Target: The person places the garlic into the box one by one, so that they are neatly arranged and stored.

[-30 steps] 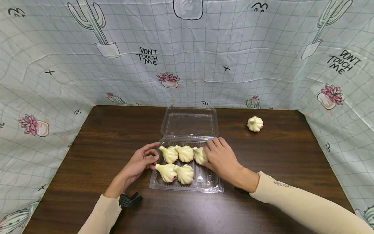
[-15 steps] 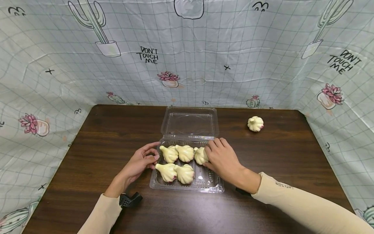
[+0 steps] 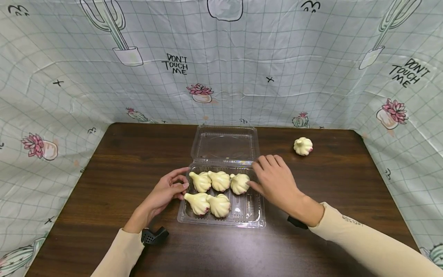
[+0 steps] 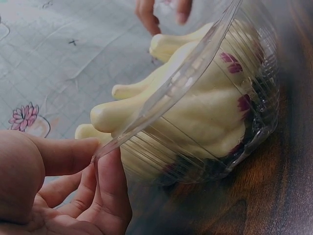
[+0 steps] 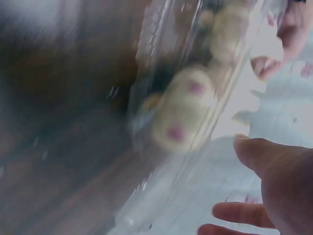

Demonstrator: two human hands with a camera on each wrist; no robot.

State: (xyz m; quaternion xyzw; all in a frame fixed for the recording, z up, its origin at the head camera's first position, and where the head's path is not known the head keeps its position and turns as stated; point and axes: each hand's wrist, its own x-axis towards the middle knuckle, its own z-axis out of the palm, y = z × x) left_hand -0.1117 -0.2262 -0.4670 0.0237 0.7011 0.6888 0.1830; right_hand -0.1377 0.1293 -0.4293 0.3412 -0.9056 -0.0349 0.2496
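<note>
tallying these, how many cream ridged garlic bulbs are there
6: three garlic bulbs in the back row of the clear plastic box, two in its front row, another on the dark wooden table.

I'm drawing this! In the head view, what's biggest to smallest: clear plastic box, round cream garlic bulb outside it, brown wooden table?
Brown wooden table, largest
Clear plastic box
Round cream garlic bulb, smallest

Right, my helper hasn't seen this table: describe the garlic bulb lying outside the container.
On the dark wooden table, look toward the far edge, right of the open clear container. The pale garlic bulb there sits alone; the other five bulbs lie inside the container.
</note>
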